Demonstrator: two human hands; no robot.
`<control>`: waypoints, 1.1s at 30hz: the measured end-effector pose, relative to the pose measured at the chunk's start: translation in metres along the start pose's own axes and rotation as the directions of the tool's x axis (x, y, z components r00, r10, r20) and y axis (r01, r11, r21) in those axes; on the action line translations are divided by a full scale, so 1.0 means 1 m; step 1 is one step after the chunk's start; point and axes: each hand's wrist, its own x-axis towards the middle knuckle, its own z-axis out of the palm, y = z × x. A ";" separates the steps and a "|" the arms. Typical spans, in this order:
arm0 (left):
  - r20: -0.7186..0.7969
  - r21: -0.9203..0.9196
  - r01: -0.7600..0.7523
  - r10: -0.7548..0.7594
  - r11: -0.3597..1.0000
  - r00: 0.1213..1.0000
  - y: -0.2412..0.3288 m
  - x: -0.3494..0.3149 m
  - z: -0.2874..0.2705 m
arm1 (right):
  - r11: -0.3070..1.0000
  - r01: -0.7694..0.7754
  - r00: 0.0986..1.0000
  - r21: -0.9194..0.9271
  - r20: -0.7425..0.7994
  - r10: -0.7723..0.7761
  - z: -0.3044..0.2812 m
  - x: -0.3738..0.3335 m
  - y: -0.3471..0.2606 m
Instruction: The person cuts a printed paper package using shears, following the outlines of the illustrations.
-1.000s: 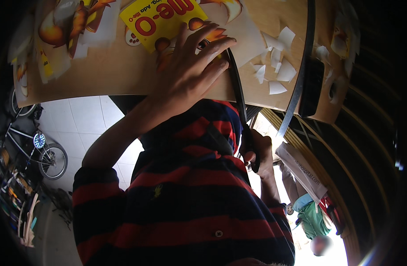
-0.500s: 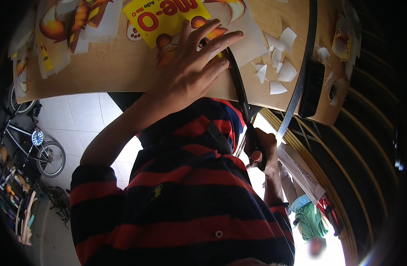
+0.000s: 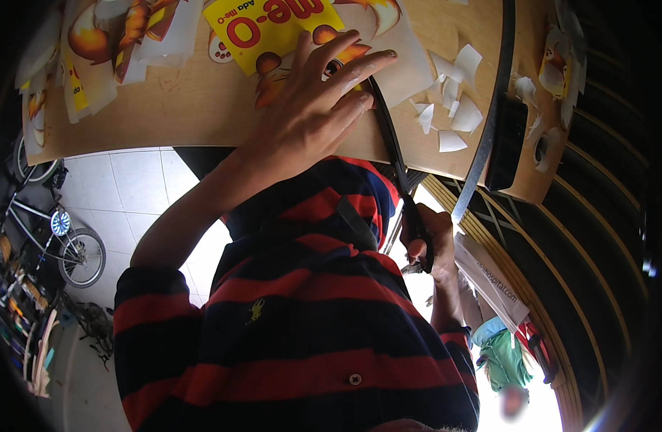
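My left hand (image 3: 313,119) lies with its fingers spread over a printed sheet (image 3: 237,34), pressing it to the table. The sheet is yellow with red lettering and an orange cartoon cat, and part of the cat is hidden under my fingers. My right hand (image 3: 435,234) is closed around the handle of long black scissors (image 3: 394,147), below the table's front edge. Their blades slant up over the edge, and the tip reaches the sheet beside my left fingertips. Whether the blades have the sheet between them I cannot tell.
White paper scraps (image 3: 453,108) lie right of the sheet on the wooden table (image 3: 180,115). A dark strap-like band (image 3: 495,101) and a black phone-like slab (image 3: 507,144) sit further right. More printed cutouts (image 3: 93,43) are at left. A bicycle (image 3: 72,252) and a person in green (image 3: 505,356) are beyond.
My right hand and the scissors handle have shifted very slightly upward. My left hand stays in place on the sheet.
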 end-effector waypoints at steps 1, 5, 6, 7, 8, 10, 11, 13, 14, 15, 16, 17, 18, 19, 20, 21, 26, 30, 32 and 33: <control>-0.003 -0.007 0.001 -0.001 1.000 1.000 0.000 0.000 0.000 | 1.000 -0.005 1.000 -0.004 -0.006 0.005 -0.001 -0.001 0.002; -0.015 -0.032 0.007 -0.008 0.999 1.000 -0.001 -0.001 0.001 | 0.999 -0.036 0.999 0.007 -0.008 0.037 -0.006 -0.004 0.010; -0.019 -0.037 0.010 -0.010 0.999 1.000 -0.001 -0.001 0.001 | 0.999 -0.047 0.999 0.017 -0.003 0.047 -0.006 -0.004 0.010; -0.014 -0.030 0.010 -0.011 1.000 1.000 0.000 0.000 0.001 | 0.999 -0.042 0.999 0.026 -0.004 0.043 -0.006 -0.004 0.009; -0.010 -0.022 0.011 -0.011 1.000 1.000 0.001 0.000 0.000 | 0.999 -0.038 0.999 0.034 -0.006 0.038 -0.005 -0.003 0.007; -0.005 -0.022 0.009 -0.009 1.000 1.000 0.001 0.000 -0.001 | 0.998 -0.027 1.000 0.050 -0.004 0.027 -0.003 -0.002 0.007; -0.005 -0.029 0.006 -0.006 1.000 1.000 0.000 0.000 -0.001 | 0.998 -0.021 1.000 0.057 0.000 0.021 -0.003 -0.001 0.007; -0.002 -0.021 0.004 -0.004 1.000 1.000 0.001 0.000 -0.001 | 0.998 -0.014 1.000 0.058 0.001 0.014 -0.003 0.001 0.008; 0.001 -0.005 0.005 -0.005 1.000 1.000 0.001 0.001 -0.002 | 0.999 -0.014 1.000 0.051 -0.002 0.014 -0.003 0.003 0.008; 0.004 0.011 0.006 -0.006 1.000 1.000 0.002 0.002 -0.002 | 0.999 -0.013 1.000 0.044 -0.005 0.013 -0.003 0.004 0.008; -0.031 -0.030 0.036 -0.037 0.999 0.999 0.002 0.002 -0.001 | 0.999 -0.011 1.000 0.047 -0.007 0.012 -0.003 0.005 0.007; -0.065 -0.071 0.065 -0.070 0.995 0.995 0.003 0.001 0.000 | 0.999 -0.010 1.000 0.049 -0.008 0.010 -0.004 0.005 0.007; -0.098 -0.114 0.093 -0.104 0.989 0.990 0.003 0.001 0.002 | 0.999 -0.008 1.000 0.051 -0.010 0.008 -0.004 0.005 0.007; -0.100 -0.066 0.099 -0.106 0.993 0.989 0.002 0.001 0.003 | 0.999 -0.007 1.000 0.044 -0.006 0.007 -0.005 0.005 0.006; -0.103 -0.018 0.106 -0.107 0.994 0.989 0.002 0.001 0.005 | 0.999 -0.007 1.000 0.038 -0.002 0.007 -0.005 0.005 0.005; -0.106 0.031 0.112 -0.108 0.993 0.988 0.002 0.001 0.006 | 0.999 -0.006 1.000 0.031 0.001 0.006 -0.006 0.006 0.004; -0.122 0.115 0.143 -0.129 0.983 0.984 0.009 0.005 0.006 | 0.999 -0.010 1.000 0.034 0.026 0.009 -0.010 0.006 0.006; -0.146 0.133 0.104 -0.084 0.986 0.986 0.005 0.003 0.006 | 1.000 0.031 0.999 0.001 0.028 -0.031 -0.012 0.006 0.010; -0.162 0.101 0.104 -0.087 0.989 0.983 0.005 0.004 0.008 | 0.999 0.029 0.999 -0.014 0.027 -0.028 -0.014 0.006 0.010; -0.170 0.085 0.104 -0.089 0.991 0.981 0.005 0.003 0.008 | 0.999 0.027 0.999 -0.022 0.027 -0.027 -0.014 0.006 0.010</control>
